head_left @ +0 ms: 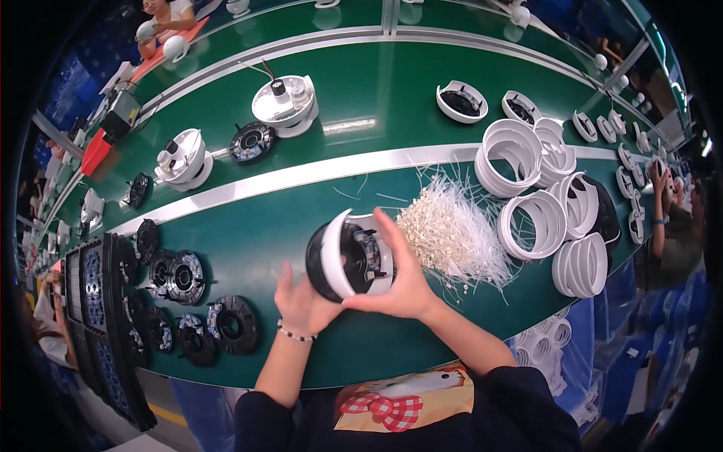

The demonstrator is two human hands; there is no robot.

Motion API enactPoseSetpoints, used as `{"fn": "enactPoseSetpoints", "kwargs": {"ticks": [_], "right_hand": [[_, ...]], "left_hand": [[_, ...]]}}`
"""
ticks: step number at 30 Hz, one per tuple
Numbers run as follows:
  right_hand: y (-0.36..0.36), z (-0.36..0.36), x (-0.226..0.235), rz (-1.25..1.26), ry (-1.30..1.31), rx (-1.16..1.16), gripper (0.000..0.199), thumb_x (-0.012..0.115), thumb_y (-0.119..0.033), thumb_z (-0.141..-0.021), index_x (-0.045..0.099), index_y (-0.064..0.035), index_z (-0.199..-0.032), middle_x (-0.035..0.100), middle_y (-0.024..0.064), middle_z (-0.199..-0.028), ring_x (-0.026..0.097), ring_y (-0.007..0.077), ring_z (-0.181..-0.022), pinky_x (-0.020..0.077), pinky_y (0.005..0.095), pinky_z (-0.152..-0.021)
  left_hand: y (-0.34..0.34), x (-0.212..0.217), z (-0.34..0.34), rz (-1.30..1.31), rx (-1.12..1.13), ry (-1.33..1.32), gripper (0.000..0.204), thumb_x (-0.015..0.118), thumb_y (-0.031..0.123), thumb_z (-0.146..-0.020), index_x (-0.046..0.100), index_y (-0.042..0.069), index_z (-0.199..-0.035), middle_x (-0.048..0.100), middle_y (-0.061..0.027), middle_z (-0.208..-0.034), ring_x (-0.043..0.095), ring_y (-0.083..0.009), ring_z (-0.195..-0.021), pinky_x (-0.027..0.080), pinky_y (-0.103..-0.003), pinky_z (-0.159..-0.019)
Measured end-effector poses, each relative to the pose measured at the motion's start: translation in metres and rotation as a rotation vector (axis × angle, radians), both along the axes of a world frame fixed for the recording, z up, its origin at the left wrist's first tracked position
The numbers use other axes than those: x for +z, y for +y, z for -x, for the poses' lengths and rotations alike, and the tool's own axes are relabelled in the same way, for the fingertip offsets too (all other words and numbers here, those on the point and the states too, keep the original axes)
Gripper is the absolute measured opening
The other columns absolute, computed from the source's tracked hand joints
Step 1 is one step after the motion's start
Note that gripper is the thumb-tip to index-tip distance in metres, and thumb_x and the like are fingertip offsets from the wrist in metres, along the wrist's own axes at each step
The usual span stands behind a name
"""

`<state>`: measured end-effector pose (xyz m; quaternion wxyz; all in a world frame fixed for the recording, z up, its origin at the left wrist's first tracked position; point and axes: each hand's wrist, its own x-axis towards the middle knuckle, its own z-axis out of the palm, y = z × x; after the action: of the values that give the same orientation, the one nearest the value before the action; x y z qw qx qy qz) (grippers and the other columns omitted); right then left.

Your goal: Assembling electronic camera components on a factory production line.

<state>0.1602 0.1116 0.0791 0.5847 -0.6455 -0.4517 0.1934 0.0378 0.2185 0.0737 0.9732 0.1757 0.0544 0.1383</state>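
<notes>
Above the near part of the green bench, my right hand (407,285) is closed round a round white plastic housing (334,260), thumb below and fingers along its right side. The housing is tilted, its opening partly toward me. A black ring with a small blue circuit board (369,252) sits within it, and a black rounded part (318,264) shows at its left. My left hand (307,307), with a beaded bracelet, is just below and left of the housing. Its fingers are apart and a little blurred; whether it touches the housing I cannot tell.
A heap of white strips and cream bits (459,233) lies right of my hands. Stacked white rings (531,226) stand beyond it. Several black ring parts (186,277) and a black rack (94,301) are at left. White domed units (286,105) stand on the far belt.
</notes>
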Motion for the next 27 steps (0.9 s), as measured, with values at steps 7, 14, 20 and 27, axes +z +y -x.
{"fn": "enactPoseSetpoints", "kwargs": {"ticks": [7, 14, 20, 27], "right_hand": [[-0.003, -0.007, 0.009, 0.100, 0.001, 0.087, 0.108, 0.078, -0.039, -0.051, 0.016, 0.0013, -0.130, 0.025, 0.0273, -0.128, 0.025, 0.0382, -0.120, 0.0256, 0.0411, -0.098], [-0.001, 0.018, 0.008, 0.102, -0.319, -0.085, 0.103, 0.079, -0.039, -0.049, 0.024, -0.0002, -0.128, 0.020, 0.0273, -0.132, 0.026, 0.0413, -0.118, 0.0244, 0.0475, -0.095], [-0.005, 0.014, 0.006, 0.028, -0.328, -0.058, 0.104, 0.080, -0.035, -0.048, 0.024, -0.0008, -0.128, 0.021, 0.0261, -0.133, 0.026, 0.0374, -0.120, 0.0243, 0.0450, -0.096], [-0.005, 0.000, -0.002, -0.038, -0.134, 0.085, 0.109, 0.080, -0.034, -0.049, 0.016, -0.0030, -0.132, 0.014, 0.0226, -0.136, 0.019, 0.0335, -0.126, 0.0192, 0.0417, -0.101]], "left_hand": [[-0.004, 0.008, -0.006, 0.095, 0.103, 0.199, 0.053, 0.034, 0.044, -0.085, 0.042, 0.003, -0.118, 0.050, -0.0142, -0.113, 0.049, -0.0275, -0.103, 0.039, -0.041, -0.090], [-0.015, -0.005, -0.012, -0.135, 0.281, 0.315, 0.048, 0.028, 0.038, -0.088, 0.041, 0.004, -0.119, 0.048, -0.0123, -0.116, 0.048, -0.0246, -0.104, 0.040, -0.038, -0.089], [-0.014, -0.006, -0.014, -0.289, 0.296, 0.223, 0.057, 0.031, 0.038, -0.086, 0.012, 0.012, -0.134, 0.034, -0.0136, -0.128, 0.039, -0.0273, -0.115, 0.035, -0.040, -0.095], [-0.029, 0.001, -0.023, -0.424, 0.428, 0.206, 0.061, 0.031, 0.037, -0.084, 0.010, 0.011, -0.135, 0.034, -0.0143, -0.128, 0.038, -0.0272, -0.116, 0.035, -0.038, -0.095]]}}
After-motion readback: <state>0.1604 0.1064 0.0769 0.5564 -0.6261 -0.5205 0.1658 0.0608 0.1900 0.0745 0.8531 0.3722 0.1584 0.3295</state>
